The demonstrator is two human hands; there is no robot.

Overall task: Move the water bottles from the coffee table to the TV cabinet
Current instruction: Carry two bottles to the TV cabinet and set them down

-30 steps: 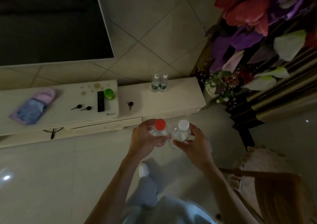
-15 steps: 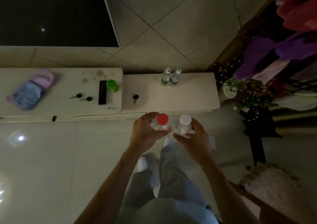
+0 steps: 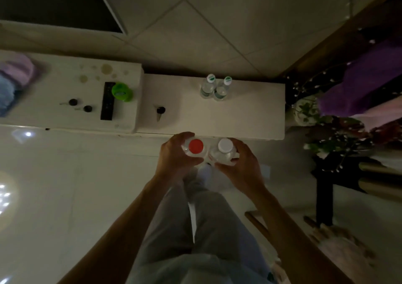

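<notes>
My left hand (image 3: 176,160) grips a clear water bottle with a red cap (image 3: 196,146). Beside it my right hand (image 3: 241,167) grips a clear water bottle with a white cap (image 3: 225,145). Both bottles are upright, side by side, just in front of the front edge of the white TV cabinet (image 3: 250,118). Two small bottles with green-and-white caps (image 3: 215,88) stand together at the back of the cabinet's lower right section.
A key (image 3: 160,111) lies on the lower section. The raised left section carries a green cup (image 3: 121,92), a black remote (image 3: 108,101), two more keys (image 3: 80,105) and a blue-pink cloth (image 3: 13,83). A plant stand with flowers (image 3: 339,131) is at right; the TV (image 3: 54,1) hangs above.
I have walked closer to the TV cabinet, which now looms larger and lies right ahead of the two bottles. Both hands keep the same hold.
</notes>
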